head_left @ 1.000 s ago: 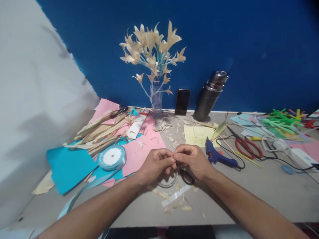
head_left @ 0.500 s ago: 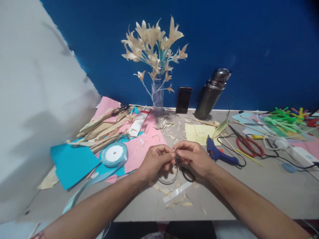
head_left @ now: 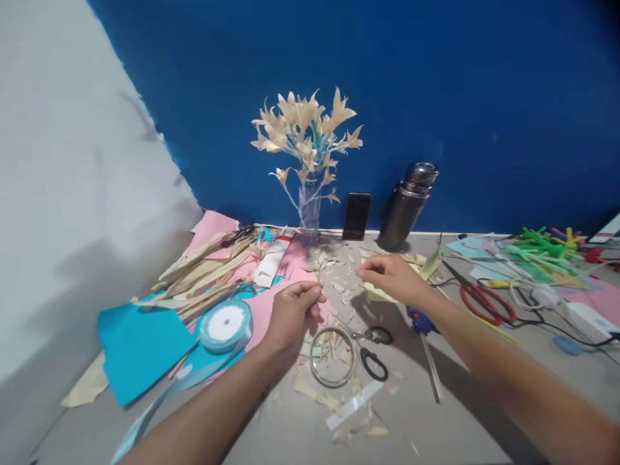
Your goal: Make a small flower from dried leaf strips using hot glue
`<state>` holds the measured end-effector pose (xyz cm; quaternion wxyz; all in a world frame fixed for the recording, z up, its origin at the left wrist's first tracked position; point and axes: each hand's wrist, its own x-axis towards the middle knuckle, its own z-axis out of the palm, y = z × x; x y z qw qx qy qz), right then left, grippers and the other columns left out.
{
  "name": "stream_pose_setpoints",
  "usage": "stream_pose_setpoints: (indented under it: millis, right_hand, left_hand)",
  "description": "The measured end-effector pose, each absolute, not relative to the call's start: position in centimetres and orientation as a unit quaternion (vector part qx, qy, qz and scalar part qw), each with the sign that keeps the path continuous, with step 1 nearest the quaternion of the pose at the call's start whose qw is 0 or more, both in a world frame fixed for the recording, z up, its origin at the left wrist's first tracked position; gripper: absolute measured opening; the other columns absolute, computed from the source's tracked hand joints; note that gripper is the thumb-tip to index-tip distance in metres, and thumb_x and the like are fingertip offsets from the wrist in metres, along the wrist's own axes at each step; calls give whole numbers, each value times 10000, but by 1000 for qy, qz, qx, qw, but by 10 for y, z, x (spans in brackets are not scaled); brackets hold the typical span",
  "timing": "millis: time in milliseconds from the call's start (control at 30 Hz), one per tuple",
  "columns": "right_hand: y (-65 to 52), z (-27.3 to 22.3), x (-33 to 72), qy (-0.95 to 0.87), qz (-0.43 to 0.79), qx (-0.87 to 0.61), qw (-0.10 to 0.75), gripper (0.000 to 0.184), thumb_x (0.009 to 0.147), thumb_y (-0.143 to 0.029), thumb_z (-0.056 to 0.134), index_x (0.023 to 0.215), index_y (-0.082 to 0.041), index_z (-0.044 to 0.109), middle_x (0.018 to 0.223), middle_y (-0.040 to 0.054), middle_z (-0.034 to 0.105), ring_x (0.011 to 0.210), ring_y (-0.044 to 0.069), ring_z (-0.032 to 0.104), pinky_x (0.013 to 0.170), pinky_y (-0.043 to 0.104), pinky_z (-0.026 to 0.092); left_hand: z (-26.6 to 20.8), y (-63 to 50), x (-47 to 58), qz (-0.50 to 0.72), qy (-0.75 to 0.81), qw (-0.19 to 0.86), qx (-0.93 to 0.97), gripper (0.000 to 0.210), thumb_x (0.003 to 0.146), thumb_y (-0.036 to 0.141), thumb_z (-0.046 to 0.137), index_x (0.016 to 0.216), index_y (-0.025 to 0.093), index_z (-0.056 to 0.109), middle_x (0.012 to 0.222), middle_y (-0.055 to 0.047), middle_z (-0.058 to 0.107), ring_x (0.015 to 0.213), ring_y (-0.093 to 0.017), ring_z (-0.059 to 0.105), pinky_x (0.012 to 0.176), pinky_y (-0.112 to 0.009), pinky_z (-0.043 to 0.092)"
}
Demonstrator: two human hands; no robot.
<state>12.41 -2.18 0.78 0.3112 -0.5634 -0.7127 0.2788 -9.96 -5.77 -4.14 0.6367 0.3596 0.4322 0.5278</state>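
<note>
My left hand (head_left: 295, 313) is closed in a pinch on a thin strip of dried husk (head_left: 319, 272) that sticks up from the fingertips. My right hand (head_left: 392, 278) hovers above the yellow paper (head_left: 380, 294), its fingers loosely bent with nothing visible in them. Black-handled scissors (head_left: 374, 364) lie on the table beside a clear round tape roll (head_left: 311, 371), among husk scraps (head_left: 317, 395). Below my right forearm, a blue glue gun (head_left: 420, 320) is partly hidden, with a glue stick (head_left: 431, 369) near it.
A vase (head_left: 310, 210) of husk flowers, a phone (head_left: 357, 216) and a flask (head_left: 405, 210) stand along the back. Left are dried husks (head_left: 194, 271), blue paper (head_left: 143, 345) and a ribbon spool (head_left: 225, 323). Red-handled scissors (head_left: 484, 303), cables and green pipe cleaners (head_left: 547, 248) lie right.
My hands have parted, the right moving right and farther forward. The black-handled scissors now lie on the table. The view has tilted up, so the scene sits lower.
</note>
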Motion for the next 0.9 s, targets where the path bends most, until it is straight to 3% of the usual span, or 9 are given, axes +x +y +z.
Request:
stream_pose_setpoints:
  millis: [100,267,467,600,733,900]
  right_hand:
    - [20,4,115,-753,190,-605,177,195,815,-254,591,775,-163,759,734,25,731,674,163,626,582,233,404]
    - [68,-16,92,-746,146,-643,98,162,796,-246,626,803,-166,767,796,71,756,758,208,674,616,243,400]
    - [85,-27,78,-732,110,-671,46,253,824,-389,639,836,-173,768,878,118,760,822,236,687,656,258,414]
    - [88,-29,78,-738,120,-663,25,234,816,-376,654,840,-170,763,818,77,750,733,193,668,607,235,388]
    - [85,-28,84,-745,108,-657,17,276,874,-354,588,800,-140,745,786,93,733,725,186,652,595,236,364]
    - [80,-27,84,-752,114,-648,20,361,891,-432,556,746,-148,725,749,93,719,683,182,632,576,249,340]
  left_hand:
    - [-48,-52,-103,533,424,644,348,292,673,369,801,777,136,659,546,16,600,371,-88,474,310,-194,344]
    - [-52,-49,-104,531,425,648,343,300,674,396,794,739,143,646,459,36,534,353,-105,466,282,-195,321]
    - [-52,-46,-106,548,420,641,333,281,665,373,789,730,146,638,537,21,594,336,-71,412,273,-192,295]
    - [-52,-46,-106,539,426,642,340,280,675,387,776,716,148,637,477,34,545,332,-78,404,276,-188,276]
    - [-53,-46,-106,544,431,636,337,278,682,388,768,719,143,643,497,27,559,338,-73,395,279,-188,280]
    - [-52,-46,-106,539,431,639,339,277,680,390,762,708,147,633,465,35,529,335,-79,394,283,-190,290]
